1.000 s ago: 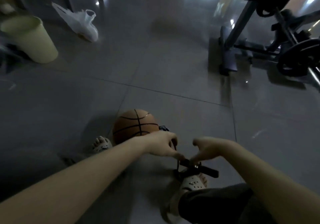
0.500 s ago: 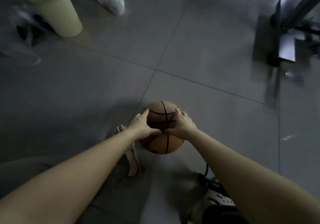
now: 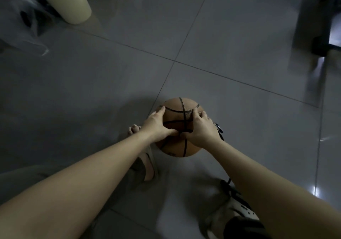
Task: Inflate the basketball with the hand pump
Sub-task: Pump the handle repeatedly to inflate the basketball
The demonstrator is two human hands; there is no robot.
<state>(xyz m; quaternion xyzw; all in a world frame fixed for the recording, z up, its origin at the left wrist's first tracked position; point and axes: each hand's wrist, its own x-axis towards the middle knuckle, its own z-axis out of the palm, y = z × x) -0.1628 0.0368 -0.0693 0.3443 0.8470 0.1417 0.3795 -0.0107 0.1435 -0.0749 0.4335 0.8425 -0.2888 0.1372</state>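
A crumpled plastic bag [image 3: 27, 23] and a pale yellow bin [image 3: 73, 2] are seen at 11 o'clock on the grey tiled floor [image 3: 239, 45]. A sandalled foot [image 3: 145, 165] is placed just beside the ball, at its 8 o'clock. The basketball [image 3: 181, 113], orange-brown with black seams and a pebbled skin, is found low in the view, toward 6 o'clock. It is clasped at its 9 o'clock side by the left hand [image 3: 156, 126], fingers spread and curved to the surface. Its 3 o'clock side is gripped by the right hand [image 3: 201, 130], fingers curled over the top. The thumbs are nearly joined. A black hose fitting [image 3: 218, 129] is glimpsed beside the right wrist. A dark metal frame [image 3: 313, 17] is blurred at 2 o'clock.
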